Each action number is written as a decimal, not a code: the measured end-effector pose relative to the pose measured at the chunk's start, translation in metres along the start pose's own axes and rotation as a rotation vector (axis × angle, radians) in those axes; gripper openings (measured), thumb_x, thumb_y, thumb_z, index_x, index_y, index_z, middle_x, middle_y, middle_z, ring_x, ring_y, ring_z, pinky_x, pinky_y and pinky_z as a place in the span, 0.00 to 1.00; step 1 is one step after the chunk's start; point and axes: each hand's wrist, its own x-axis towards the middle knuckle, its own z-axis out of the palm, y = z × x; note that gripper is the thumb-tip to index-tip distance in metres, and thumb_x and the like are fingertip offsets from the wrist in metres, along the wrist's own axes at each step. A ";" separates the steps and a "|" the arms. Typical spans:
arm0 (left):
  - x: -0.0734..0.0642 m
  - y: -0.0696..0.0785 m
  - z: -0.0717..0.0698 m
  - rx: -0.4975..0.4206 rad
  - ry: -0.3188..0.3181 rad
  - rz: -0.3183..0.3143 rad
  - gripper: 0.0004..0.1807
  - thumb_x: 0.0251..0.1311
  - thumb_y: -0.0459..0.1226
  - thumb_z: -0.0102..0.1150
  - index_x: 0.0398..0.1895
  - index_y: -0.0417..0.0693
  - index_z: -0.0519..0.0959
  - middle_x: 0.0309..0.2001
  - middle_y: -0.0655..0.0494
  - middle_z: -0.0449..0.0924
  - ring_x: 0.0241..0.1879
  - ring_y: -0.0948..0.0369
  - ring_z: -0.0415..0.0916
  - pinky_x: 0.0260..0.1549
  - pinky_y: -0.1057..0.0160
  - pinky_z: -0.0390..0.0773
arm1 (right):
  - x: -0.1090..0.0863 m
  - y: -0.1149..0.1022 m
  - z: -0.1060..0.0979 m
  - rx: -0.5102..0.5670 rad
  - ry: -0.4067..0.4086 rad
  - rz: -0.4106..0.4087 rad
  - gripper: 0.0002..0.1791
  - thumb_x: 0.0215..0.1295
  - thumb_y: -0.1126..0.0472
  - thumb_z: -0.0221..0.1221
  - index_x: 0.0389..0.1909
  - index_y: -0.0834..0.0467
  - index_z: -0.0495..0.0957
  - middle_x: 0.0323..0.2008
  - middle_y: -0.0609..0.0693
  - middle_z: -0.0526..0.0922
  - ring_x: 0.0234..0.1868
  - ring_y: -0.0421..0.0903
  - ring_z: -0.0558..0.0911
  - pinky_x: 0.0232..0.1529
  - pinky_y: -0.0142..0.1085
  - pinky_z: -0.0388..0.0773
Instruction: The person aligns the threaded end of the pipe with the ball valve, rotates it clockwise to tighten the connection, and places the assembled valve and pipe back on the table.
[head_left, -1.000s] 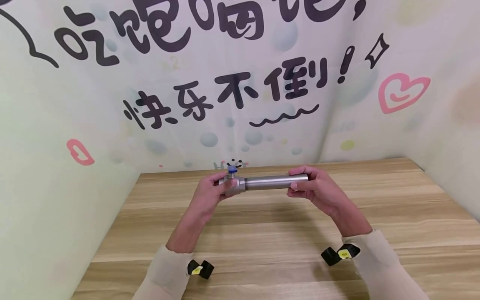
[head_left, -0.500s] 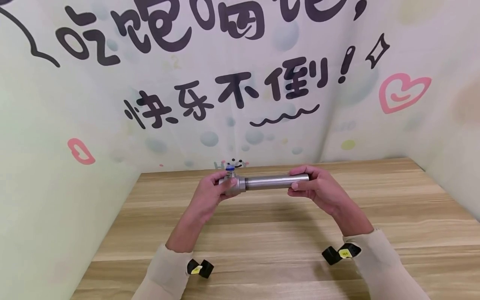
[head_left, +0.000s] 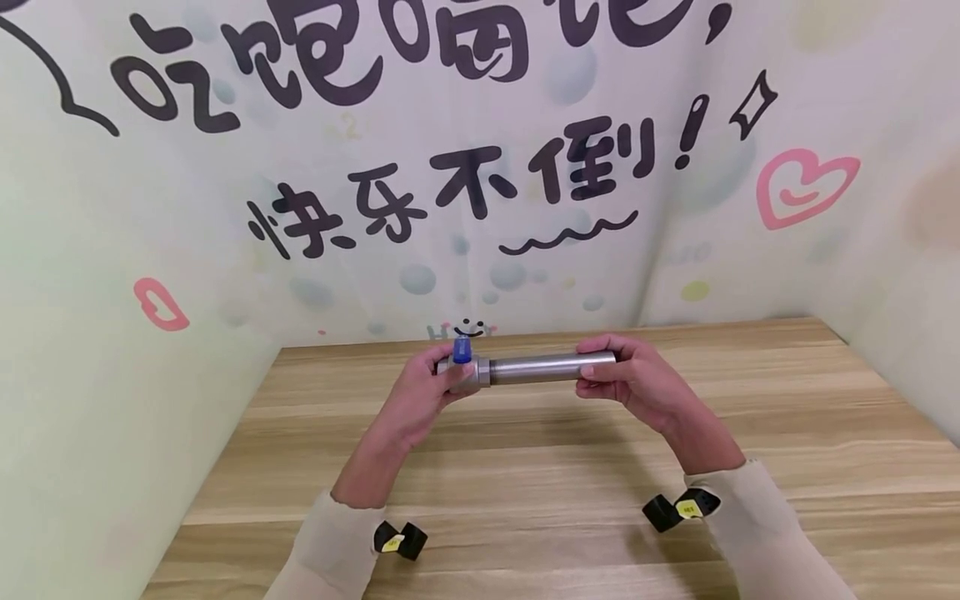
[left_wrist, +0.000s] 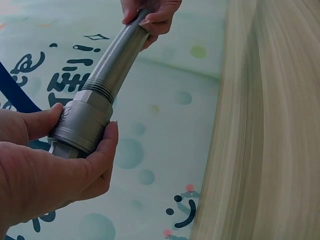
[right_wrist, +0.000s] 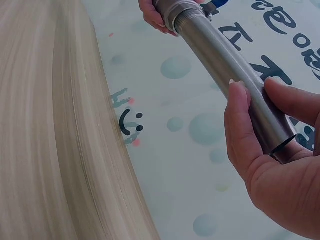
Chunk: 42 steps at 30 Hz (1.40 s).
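Note:
A silver metal ball valve (head_left: 474,375) with a blue lever handle (head_left: 462,350) is gripped in my left hand (head_left: 411,396), thumb on the near side of its body. A straight steel pipe (head_left: 540,367) runs rightward from the valve, roughly level above the table. My right hand (head_left: 651,390) holds the pipe's free end between thumb and fingers. In the left wrist view, some thread (left_wrist: 100,89) shows where the pipe enters the valve's hex collar. The pipe's open end (right_wrist: 284,145) faces my right palm in the right wrist view.
Below the hands lies a wood-grain tabletop (head_left: 525,500). A white printed cloth (head_left: 375,292) with black characters and pink hearts stands behind it, and pale walls flank both sides. A small black camera (head_left: 401,540) sits on each sleeve.
The valve has turned about the pipe's axis: its blue handle, seen nearly edge-on before, now tips toward me and shows its flat face. Both hands stay in nearly the same place.

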 end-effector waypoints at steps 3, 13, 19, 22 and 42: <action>0.000 0.000 0.000 0.005 -0.002 -0.003 0.20 0.66 0.25 0.53 0.59 0.27 0.68 0.54 0.44 0.64 0.49 0.53 0.69 0.48 0.61 0.79 | 0.000 0.000 0.000 -0.001 0.002 0.008 0.13 0.63 0.75 0.56 0.43 0.58 0.79 0.39 0.56 0.79 0.32 0.47 0.86 0.41 0.39 0.83; -0.003 0.001 0.003 0.013 0.030 -0.015 0.24 0.65 0.26 0.54 0.64 0.30 0.67 0.59 0.42 0.64 0.52 0.52 0.69 0.52 0.59 0.78 | -0.002 -0.002 0.003 -0.055 0.045 0.053 0.09 0.66 0.69 0.57 0.45 0.58 0.77 0.37 0.56 0.78 0.29 0.44 0.84 0.38 0.36 0.83; -0.003 0.000 0.004 0.010 0.054 -0.015 0.24 0.64 0.25 0.55 0.64 0.31 0.68 0.60 0.42 0.66 0.51 0.53 0.70 0.50 0.59 0.78 | -0.002 -0.002 0.004 -0.065 0.053 0.056 0.12 0.67 0.69 0.57 0.50 0.63 0.74 0.39 0.57 0.77 0.30 0.44 0.83 0.39 0.36 0.83; -0.002 -0.001 0.004 0.014 0.064 -0.018 0.24 0.64 0.26 0.55 0.64 0.32 0.68 0.61 0.41 0.65 0.52 0.52 0.70 0.51 0.59 0.78 | -0.002 -0.002 0.005 -0.056 0.035 0.050 0.14 0.65 0.72 0.56 0.51 0.64 0.72 0.42 0.58 0.75 0.32 0.45 0.84 0.41 0.37 0.83; -0.002 -0.001 0.004 0.023 0.097 -0.037 0.25 0.64 0.27 0.56 0.65 0.34 0.69 0.59 0.42 0.66 0.53 0.51 0.70 0.49 0.60 0.79 | -0.002 -0.003 0.004 -0.097 0.058 0.056 0.12 0.66 0.69 0.57 0.50 0.63 0.73 0.41 0.58 0.75 0.32 0.44 0.83 0.41 0.36 0.83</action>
